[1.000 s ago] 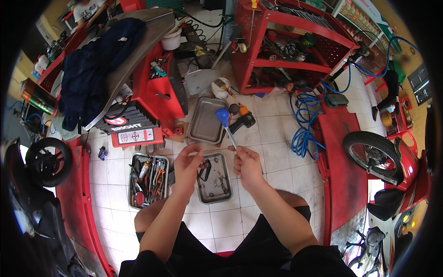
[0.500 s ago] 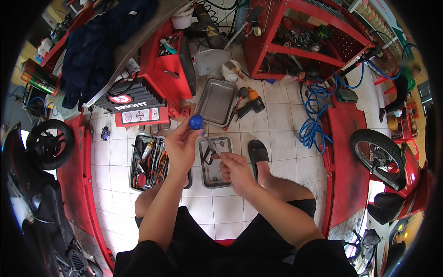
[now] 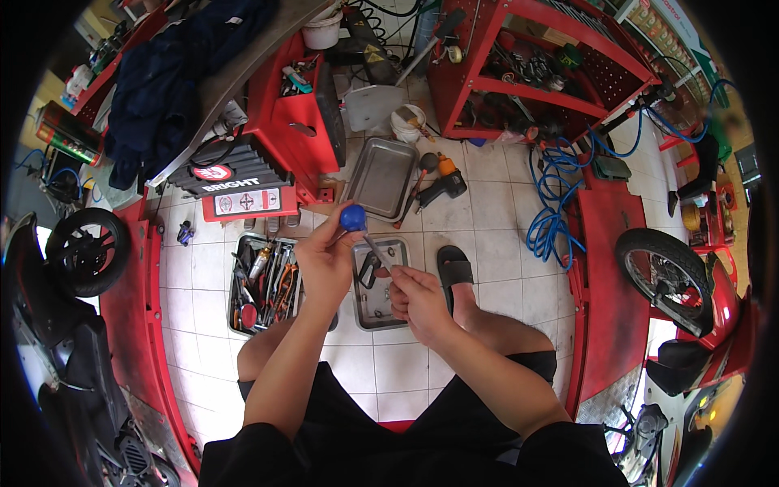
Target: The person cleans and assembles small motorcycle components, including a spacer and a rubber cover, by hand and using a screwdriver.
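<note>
A smooth blue ball-shaped piece is pinched between the thumb and fingers of my left hand. From just below it, a slim metal rod slants down to my right hand, whose fingers are closed round its lower end. Whether rod and ball are joined I cannot tell, as my left fingers hide the meeting point. Both hands are held up over a small grey metal tray with a dark piece and several small parts in it. A tray of hand tools lies to the left.
Beyond my hands lies a larger grey tray, with a mallet and a black-and-orange power tool beside it. Red cabinets stand at the back. Coiled blue hose and red lift platforms flank the right side.
My left hand and the blue piece have shifted slightly right, and the piece has turned a little in my fingers. My right hand has barely moved and keeps its hold on the rod.
</note>
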Tool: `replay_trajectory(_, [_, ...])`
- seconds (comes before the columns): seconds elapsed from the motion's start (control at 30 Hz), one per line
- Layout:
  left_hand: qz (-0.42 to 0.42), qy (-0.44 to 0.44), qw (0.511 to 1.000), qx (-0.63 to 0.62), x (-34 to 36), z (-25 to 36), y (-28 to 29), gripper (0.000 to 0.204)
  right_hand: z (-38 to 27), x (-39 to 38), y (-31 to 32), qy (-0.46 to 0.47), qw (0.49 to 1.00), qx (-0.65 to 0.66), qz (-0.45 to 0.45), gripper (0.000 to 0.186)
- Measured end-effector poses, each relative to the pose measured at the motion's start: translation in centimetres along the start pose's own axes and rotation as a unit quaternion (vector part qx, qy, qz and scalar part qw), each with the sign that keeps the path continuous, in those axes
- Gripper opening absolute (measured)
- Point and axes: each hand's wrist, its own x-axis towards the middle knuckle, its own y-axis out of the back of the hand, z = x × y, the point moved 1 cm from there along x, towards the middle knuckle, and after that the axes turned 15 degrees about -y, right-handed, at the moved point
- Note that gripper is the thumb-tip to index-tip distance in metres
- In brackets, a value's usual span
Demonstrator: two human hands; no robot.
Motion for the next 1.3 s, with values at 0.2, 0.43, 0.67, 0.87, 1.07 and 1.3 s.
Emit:
replay_trajectory(0.2, [0.003, -0.052, 0.998, 0.023, -0.1, -0.6, 0.1, 0.039, 0.2, 0.1, 0.1, 0.003, 1.000, -0.003, -0.011, 0.029])
replay_trajectory(0.43, [0.002, -0.023, 0.999, -0.022, 0.0, -0.9, -0.1, 0.036, -0.3, -0.3, -0.1, -0.005, 1.000, -0.010, -0.005, 0.030])
replay_trajectory(0.67, [-0.003, -0.022, 0.999, -0.027, 0.0, -1.4, 0.0, 0.033, -0.4, -0.4, -0.1, 0.010, 1.000, -0.018, -0.003, 0.029])
replay_trajectory(0.87, [-0.030, -0.041, 0.998, 0.026, 0.4, -0.2, -0.2, 0.033, -0.2, -0.5, -0.1, 0.008, 1.000, -0.013, -0.004, 0.029])
replay_trajectory(1.07, [-0.021, -0.049, 0.998, 0.024, 0.3, -0.3, 0.0, 0.035, -0.3, -0.7, -0.5, 0.005, 1.000, -0.010, -0.008, 0.029])
replay_trajectory(1.3, [-0.020, -0.077, 0.996, 0.044, 0.2, -0.6, 0.3, 0.037, -0.2, -0.7, -0.8, 0.004, 1.000, -0.009, -0.009, 0.029])
